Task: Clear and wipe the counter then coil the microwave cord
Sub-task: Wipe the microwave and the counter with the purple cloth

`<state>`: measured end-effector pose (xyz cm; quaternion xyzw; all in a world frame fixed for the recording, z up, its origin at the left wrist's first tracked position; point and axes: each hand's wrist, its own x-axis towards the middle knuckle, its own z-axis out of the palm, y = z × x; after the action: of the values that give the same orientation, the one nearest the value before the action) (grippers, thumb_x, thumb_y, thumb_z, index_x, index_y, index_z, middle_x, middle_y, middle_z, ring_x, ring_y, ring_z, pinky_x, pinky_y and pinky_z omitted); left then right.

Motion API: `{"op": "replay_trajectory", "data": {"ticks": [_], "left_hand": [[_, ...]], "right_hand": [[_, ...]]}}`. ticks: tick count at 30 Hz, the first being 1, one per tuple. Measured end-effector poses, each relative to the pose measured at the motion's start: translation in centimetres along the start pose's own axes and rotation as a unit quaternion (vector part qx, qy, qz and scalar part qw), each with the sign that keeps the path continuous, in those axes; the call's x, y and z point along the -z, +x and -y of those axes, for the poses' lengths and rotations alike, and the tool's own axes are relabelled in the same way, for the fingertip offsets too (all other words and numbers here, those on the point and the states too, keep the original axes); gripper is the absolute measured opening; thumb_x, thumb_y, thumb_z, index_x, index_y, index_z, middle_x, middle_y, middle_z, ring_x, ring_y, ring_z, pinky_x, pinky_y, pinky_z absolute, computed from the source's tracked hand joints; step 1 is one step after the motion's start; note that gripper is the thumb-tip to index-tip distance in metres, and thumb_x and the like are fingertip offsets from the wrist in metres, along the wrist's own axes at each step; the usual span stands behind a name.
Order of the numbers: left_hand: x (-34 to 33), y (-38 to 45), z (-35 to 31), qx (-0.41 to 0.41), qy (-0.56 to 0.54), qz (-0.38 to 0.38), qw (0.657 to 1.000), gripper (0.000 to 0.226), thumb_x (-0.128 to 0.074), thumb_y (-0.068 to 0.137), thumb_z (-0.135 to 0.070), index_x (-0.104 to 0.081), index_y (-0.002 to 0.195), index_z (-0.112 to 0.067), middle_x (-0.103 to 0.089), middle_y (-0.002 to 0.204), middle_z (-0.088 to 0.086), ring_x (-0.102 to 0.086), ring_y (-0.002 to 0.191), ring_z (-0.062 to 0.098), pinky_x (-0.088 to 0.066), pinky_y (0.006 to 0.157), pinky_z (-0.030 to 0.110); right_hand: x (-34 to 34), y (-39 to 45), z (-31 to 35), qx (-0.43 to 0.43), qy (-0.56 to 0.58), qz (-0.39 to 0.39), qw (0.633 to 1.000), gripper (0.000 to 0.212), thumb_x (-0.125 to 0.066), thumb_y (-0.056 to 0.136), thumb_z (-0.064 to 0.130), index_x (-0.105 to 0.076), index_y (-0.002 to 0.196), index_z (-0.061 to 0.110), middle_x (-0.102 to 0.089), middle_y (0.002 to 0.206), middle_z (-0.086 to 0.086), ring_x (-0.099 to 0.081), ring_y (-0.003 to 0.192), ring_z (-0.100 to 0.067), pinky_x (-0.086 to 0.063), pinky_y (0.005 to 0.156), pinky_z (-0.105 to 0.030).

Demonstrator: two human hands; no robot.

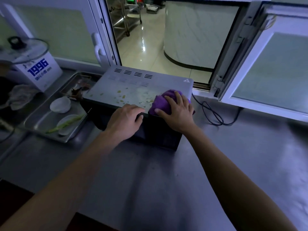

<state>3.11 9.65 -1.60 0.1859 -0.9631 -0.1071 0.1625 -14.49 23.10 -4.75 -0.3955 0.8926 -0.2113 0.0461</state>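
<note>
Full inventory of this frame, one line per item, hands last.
microwave: 1, grey top, black front, counter centre, crumbs on top
cloth: 1, purple, on microwave top, right front
cord: 1, black, loose on counter, right of microwave
tray: 1, steel, left of microwave
bowls: 2, white, in tray
pot: 1, white, glass lid, far left
counter: 1, steel
left hand: on microwave front edge
right hand: pressing cloth

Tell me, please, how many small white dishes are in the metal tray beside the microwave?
2. One white bowl sits mid-tray; a second dish lies nearer the front edge, with a green vegetable strip across it. The tray's dark far end may hide more.
</note>
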Motion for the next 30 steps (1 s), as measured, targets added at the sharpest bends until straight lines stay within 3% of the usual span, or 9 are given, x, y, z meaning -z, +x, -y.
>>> {"op": "replay_trajectory", "data": {"ticks": [3, 15, 22, 26, 30], "left_hand": [[-0.2, 0.8, 1.1, -0.001, 0.000, 0.012, 1.000, 0.024, -0.062, 0.093, -0.019, -0.070, 0.115, -0.013, -0.071, 0.111, 0.002, -0.062, 0.103, 0.026, -0.051, 0.087, 0.044], [-0.4, 2.7, 7.6, -0.044, -0.007, -0.011, 0.999, 0.025, -0.065, 0.087, -0.011, -0.069, 0.112, -0.010, -0.069, 0.110, 0.001, -0.060, 0.109, 0.026, -0.050, 0.080, 0.050], [1.3, 2.5, 16.0, -0.051, -0.016, -0.013, 0.998, 0.031, -0.066, 0.086, -0.012, -0.068, 0.117, -0.008, -0.068, 0.117, 0.004, -0.060, 0.113, 0.028, -0.051, 0.083, 0.050], [2.0, 2.7, 20.7, -0.076, -0.013, -0.058, 0.995, 0.028, -0.062, 0.088, -0.017, -0.069, 0.112, -0.006, -0.069, 0.112, 0.007, -0.062, 0.106, 0.029, -0.052, 0.080, 0.046], [2.3, 3.0, 25.0, -0.078, -0.027, -0.091, 0.992, 0.028, -0.061, 0.089, -0.022, -0.068, 0.113, -0.009, -0.067, 0.115, 0.005, -0.059, 0.111, 0.028, -0.050, 0.084, 0.046]], "right_hand": [[-0.3, 1.1, 0.0, -0.024, 0.026, 0.022, 0.999, 0.065, -0.021, 0.093, 0.077, -0.034, 0.149, 0.046, -0.012, 0.166, 0.001, -0.005, 0.152, -0.027, -0.005, 0.121, -0.056], [-3.4, 3.5, 4.9, -0.032, -0.040, 0.051, 0.997, 0.093, -0.021, 0.081, 0.072, -0.001, 0.160, 0.026, 0.005, 0.168, 0.001, 0.006, 0.154, -0.029, 0.004, 0.122, -0.055], [-6.2, 5.7, 11.1, -0.040, -0.045, 0.061, 0.996, 0.095, -0.022, 0.080, 0.075, -0.003, 0.160, 0.026, 0.005, 0.168, 0.000, 0.007, 0.153, -0.031, 0.004, 0.122, -0.058], [-7.8, 7.4, 14.5, -0.043, -0.051, 0.066, 0.996, 0.094, -0.023, 0.080, 0.075, -0.006, 0.160, 0.027, 0.006, 0.168, 0.000, 0.008, 0.153, -0.032, 0.004, 0.121, -0.059], [-9.7, 9.4, 18.1, -0.040, -0.056, 0.071, 0.995, 0.096, -0.023, 0.079, 0.075, -0.007, 0.160, 0.027, 0.006, 0.168, 0.000, 0.008, 0.153, -0.032, 0.004, 0.121, -0.059]]}}
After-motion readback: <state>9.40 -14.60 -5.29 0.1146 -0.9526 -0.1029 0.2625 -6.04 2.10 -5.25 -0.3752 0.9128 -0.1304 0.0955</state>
